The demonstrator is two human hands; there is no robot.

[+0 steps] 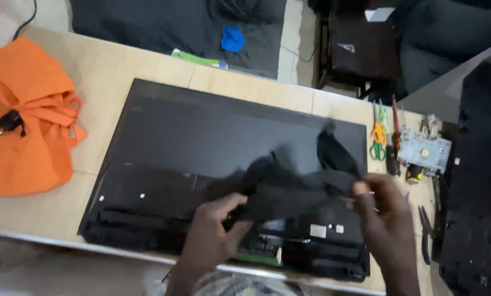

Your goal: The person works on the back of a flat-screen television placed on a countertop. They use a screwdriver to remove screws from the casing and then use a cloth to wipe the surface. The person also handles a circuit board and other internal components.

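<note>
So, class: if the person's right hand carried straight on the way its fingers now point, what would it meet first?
The right hand points up and left, pinching the black sheet. That sheet comes first, probably then the dark panel beneath; depth is unclear.

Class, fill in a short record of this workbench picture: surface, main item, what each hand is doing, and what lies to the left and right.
Surface: pale wooden table
Main item: large flat black panel lying flat on the table
Left hand: grips a crumpled black sheet over the panel's lower part
Right hand: pinches the same sheet at its right end
Left side: orange cloth bag
Right side: scissors with orange and green handles, a screwdriver, a small metal part, pliers
</note>
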